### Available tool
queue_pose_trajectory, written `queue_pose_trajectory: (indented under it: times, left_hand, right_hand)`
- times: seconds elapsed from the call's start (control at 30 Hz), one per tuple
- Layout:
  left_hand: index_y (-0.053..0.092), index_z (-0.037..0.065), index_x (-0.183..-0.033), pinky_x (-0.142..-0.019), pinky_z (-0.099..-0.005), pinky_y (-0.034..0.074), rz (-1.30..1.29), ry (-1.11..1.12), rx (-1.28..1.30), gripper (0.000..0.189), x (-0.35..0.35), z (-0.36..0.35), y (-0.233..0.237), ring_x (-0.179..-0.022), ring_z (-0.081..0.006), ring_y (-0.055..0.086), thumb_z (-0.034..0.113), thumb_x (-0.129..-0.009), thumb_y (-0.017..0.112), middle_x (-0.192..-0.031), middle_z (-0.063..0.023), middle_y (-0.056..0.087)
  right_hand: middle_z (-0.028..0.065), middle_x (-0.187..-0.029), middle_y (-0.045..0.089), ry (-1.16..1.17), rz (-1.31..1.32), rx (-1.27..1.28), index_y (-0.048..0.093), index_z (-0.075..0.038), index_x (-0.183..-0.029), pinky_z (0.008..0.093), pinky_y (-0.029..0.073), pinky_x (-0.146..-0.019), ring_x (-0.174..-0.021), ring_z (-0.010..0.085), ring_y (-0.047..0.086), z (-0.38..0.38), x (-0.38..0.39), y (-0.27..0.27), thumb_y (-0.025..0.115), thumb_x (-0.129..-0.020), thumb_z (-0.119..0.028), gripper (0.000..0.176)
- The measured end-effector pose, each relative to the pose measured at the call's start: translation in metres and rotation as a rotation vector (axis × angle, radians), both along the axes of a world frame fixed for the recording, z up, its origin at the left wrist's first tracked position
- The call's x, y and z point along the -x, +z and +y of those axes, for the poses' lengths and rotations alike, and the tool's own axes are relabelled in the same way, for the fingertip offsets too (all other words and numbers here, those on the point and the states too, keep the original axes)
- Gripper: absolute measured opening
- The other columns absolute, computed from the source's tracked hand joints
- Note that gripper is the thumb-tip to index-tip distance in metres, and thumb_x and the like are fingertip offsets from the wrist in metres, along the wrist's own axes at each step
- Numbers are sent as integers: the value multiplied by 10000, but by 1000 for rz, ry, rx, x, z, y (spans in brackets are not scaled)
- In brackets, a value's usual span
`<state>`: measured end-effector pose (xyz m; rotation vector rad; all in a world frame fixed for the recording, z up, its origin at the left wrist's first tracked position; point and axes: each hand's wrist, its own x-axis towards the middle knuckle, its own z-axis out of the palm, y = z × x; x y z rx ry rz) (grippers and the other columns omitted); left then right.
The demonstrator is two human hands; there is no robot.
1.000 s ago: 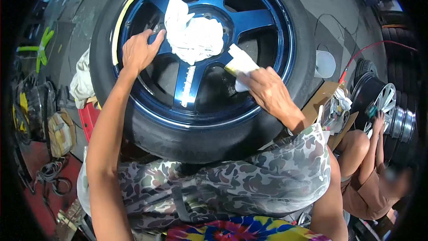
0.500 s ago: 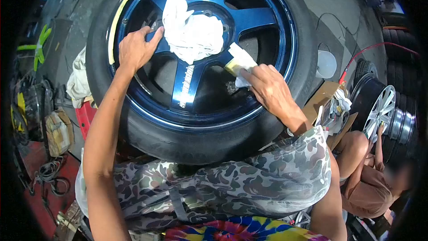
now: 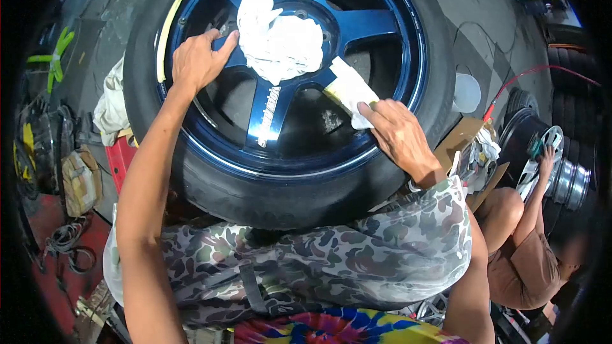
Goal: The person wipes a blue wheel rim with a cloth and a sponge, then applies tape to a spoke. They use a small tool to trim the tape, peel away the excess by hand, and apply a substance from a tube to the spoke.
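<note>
A blue wheel rim (image 3: 268,111) lies inside a black tire (image 3: 255,200) in front of me. Bunched white cloth (image 3: 287,44) covers part of its hub. My left hand (image 3: 203,60) rests on a spoke at the left, thumb and fingers apart, holding nothing. My right hand (image 3: 398,134) pinches the lower end of a white and yellowish folded cloth (image 3: 352,92), which lies over the lower right spoke. A yellow strip (image 3: 169,32) runs along the rim's left edge.
At the lower right another person (image 3: 526,264) crouches with a hand at a silver wheel (image 3: 548,146). A cardboard box (image 3: 462,140), a white container (image 3: 466,92) and a red hose (image 3: 510,83) lie to the right. Left are green straps (image 3: 57,60) and coiled cable (image 3: 67,242).
My right hand has shifted slightly right and down, and more of the folded cloth shows. The other person's arm has moved up at the silver wheel.
</note>
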<state>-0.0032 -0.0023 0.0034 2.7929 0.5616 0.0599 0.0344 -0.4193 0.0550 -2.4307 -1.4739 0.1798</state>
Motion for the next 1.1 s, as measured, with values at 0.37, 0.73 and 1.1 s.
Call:
queue_pose_trajectory:
  times: [0.37, 0.73, 1.1]
  left_hand:
    - [784, 25, -1216, -894, -486, 582, -1, 3, -17, 688, -2, 2, 4, -970, -420, 760, 642, -969, 605, -976, -273, 774]
    - [796, 48, -1120, -877, -452, 563, -3, 9, -12, 530, 0, -5, 9, -936, -362, 750, 540, -989, 647, -959, -217, 779]
    - [695, -3, -1229, -1056, -460, 522, -346, -789, 335, 415, 34, -142, 34, -1296, -344, 609, 298, -948, 743, -1291, -180, 674]
  right_hand:
    - [119, -967, 601, 7, -5, -124, 670, -20, -1282, 427, 523, -882, -926, 302, 630, 13, -8, -5, 748, -844, -19, 445]
    - [136, -1028, 621, -46, 22, -152, 661, -33, -1337, 442, 530, -888, -954, 343, 634, 13, -12, -15, 726, -833, 12, 510]
    - [14, -841, 639, -839, 249, -686, 754, 10, -1046, 270, 430, -644, -741, 73, 526, -9, -8, -12, 684, -1042, -93, 124]
